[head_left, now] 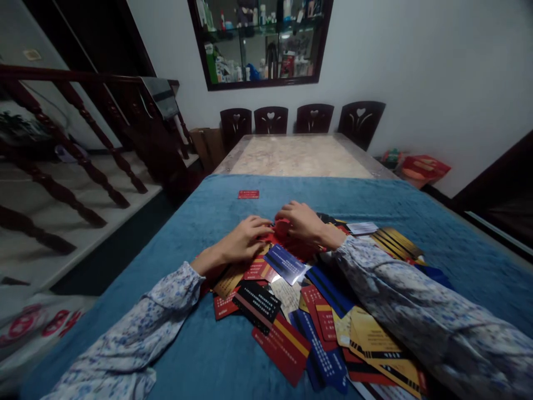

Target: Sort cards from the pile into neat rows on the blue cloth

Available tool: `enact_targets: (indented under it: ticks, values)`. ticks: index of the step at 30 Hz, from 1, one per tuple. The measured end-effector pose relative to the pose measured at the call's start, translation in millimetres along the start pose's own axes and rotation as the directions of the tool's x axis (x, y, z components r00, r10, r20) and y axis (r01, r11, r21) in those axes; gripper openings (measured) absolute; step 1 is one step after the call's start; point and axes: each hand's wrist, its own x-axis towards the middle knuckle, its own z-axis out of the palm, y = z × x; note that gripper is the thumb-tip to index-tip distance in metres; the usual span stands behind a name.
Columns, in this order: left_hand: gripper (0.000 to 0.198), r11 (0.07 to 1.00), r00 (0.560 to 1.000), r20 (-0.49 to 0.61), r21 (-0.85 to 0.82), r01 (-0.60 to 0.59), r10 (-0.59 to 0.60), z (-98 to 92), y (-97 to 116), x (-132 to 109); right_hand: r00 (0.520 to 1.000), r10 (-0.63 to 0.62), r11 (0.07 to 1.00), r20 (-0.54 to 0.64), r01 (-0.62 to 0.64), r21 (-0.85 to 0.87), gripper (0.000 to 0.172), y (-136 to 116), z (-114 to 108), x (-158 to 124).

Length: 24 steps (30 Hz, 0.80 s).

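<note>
Plastic cards in red, blue, gold and black lie in a loose, overlapping pile on the blue cloth. My right hand is at the far side of the pile, its fingers bent and closed on a red card. Close beside it, my left hand rests over the cards, fingers stretched towards that red card, with no card plainly held. Nearer to me are a blue card, a black card and a red card with a yellow stripe. My right forearm hides part of the pile.
One red card lies apart on the cloth, beyond my left hand. Past the cloth is the bare stone tabletop, with dark chairs behind it. A wooden railing stands left, and a white plastic bag sits low at left.
</note>
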Motion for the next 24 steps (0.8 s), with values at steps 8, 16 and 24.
enact_targets:
  ticks: [8, 16, 24]
  values:
    - [0.042, 0.998, 0.983, 0.182, -0.063, -0.012, 0.024, 0.6, 25.1, -6.2, 0.998, -0.049, 0.998, -0.039, 0.051, 0.043, 0.024, -5.6, 3.9, -23.6]
    - [0.039, 0.999, 0.976, 0.215, -0.004, 0.048, -0.046, 2.0, 26.5, -13.4, 0.996, -0.071, 0.991, -0.061, 0.078, 0.112, 0.026, -11.0, 11.6, -24.3]
    - [0.038, 0.992, 0.971, 0.205, 0.065, 0.110, -0.122, -4.3, 16.7, -21.9, 0.995, -0.098, 0.989, 0.006, 0.097, 0.114, 0.032, -19.2, 7.4, -31.8]
